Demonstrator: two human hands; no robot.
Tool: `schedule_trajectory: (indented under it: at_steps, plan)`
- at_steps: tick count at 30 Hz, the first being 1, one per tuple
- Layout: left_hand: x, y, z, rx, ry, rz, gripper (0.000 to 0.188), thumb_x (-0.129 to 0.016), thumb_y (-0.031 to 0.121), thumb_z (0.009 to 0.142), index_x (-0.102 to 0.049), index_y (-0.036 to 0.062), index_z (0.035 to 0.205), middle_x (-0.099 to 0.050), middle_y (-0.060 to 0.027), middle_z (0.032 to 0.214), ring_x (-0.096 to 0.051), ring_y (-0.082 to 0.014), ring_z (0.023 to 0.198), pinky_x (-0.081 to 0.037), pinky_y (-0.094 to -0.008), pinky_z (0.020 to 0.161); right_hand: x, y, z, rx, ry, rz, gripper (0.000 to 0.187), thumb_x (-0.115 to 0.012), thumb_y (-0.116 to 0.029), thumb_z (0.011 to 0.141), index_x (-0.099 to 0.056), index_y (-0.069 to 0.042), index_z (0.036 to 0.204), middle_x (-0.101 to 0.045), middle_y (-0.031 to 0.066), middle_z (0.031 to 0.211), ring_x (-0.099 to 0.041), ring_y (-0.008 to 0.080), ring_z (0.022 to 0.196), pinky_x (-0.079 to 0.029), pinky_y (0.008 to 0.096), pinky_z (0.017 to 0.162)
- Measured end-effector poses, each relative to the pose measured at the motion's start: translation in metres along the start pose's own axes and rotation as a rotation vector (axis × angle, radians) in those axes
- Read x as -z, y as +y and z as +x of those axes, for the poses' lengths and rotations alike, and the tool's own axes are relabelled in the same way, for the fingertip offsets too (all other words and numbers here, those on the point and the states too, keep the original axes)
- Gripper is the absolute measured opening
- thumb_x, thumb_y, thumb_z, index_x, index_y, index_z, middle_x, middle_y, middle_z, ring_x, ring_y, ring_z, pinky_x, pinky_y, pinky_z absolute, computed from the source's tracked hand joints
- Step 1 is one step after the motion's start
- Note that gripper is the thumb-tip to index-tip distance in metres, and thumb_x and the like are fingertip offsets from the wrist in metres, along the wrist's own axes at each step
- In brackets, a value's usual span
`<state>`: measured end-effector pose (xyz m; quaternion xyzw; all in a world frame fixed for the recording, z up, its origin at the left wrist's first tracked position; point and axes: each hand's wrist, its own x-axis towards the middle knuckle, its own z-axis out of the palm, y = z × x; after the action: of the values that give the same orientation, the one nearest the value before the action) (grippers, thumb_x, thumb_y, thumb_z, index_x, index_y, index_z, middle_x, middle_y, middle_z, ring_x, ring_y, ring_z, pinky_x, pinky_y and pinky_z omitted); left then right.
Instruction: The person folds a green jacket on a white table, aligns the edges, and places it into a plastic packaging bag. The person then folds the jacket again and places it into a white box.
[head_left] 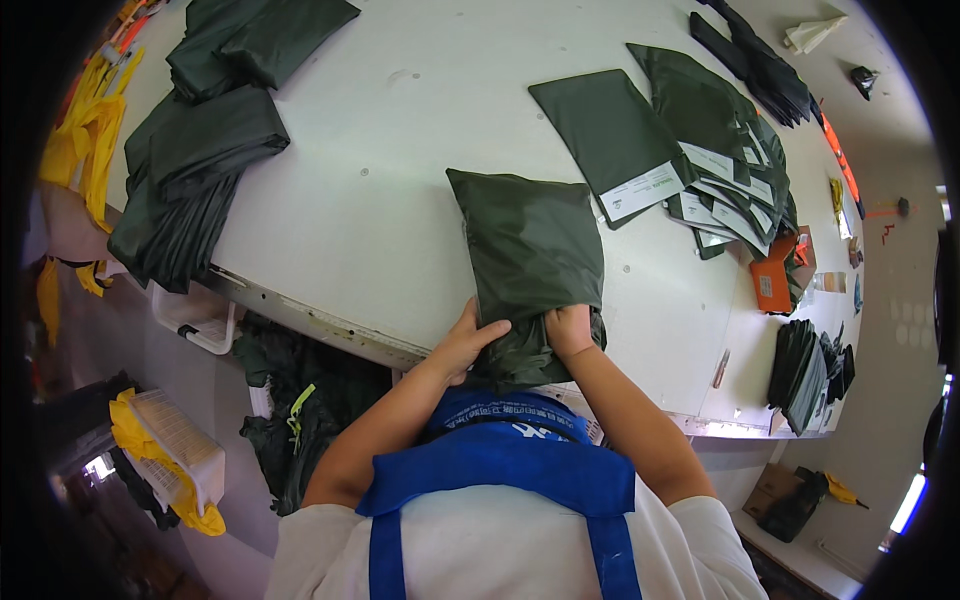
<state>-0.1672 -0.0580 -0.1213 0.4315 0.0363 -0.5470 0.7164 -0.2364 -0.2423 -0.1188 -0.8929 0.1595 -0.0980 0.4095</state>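
Observation:
A dark green fabric pouch (530,240) lies at the table's near edge, in front of my body. Its open end faces me, and crumpled dark green cloth (520,355) bunches there. My left hand (468,340) grips the left side of this end, thumb on top and the other fingers partly out of sight. At the right of the opening, my right hand (570,330) reaches in under the pouch's edge, so its fingers are hidden. Beyond it, a flat dark green pouch (610,130) with a white printed label lies beside a fanned pile of similar labelled pouches (725,165).
Folded dark green bundles (215,140) are stacked at the left. An orange box (772,282), a cutter-like tool (721,368) and upright dark green pieces (800,370) stand or lie to the right. Below the table's left edge are a white basket (205,330) and heaped dark garments (300,410).

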Motion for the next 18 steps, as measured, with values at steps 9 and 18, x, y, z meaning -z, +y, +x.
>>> schedule_trajectory:
  at_steps: [9,18]
  plan:
    - [0.006,0.004,-0.001,-0.033,-0.025,0.223,0.102,-0.08,0.015,0.069,-0.017,0.0054,0.149,-0.033,-0.0103,0.147,-0.03,-0.0225,0.135,-0.024,-0.0343,0.111,0.007,-0.024,0.024,0.235,-0.356,-0.379,0.059,-0.056,-0.035,0.084,-0.047,-0.007,0.135,-0.042,0.0175,0.142,-0.035,0.0346,0.133,-0.025,0.0441,0.112]
    - [0.004,0.006,0.005,0.029,0.107,0.105,0.098,-0.074,0.0,0.066,-0.02,0.004,0.148,-0.036,-0.0099,0.144,-0.034,-0.0226,0.133,-0.027,-0.0337,0.11,-0.044,-0.015,0.086,-0.036,-0.252,0.03,0.066,-0.053,-0.041,0.088,-0.038,-0.007,0.142,-0.03,0.0159,0.15,-0.025,0.0334,0.14,-0.016,0.042,0.116]
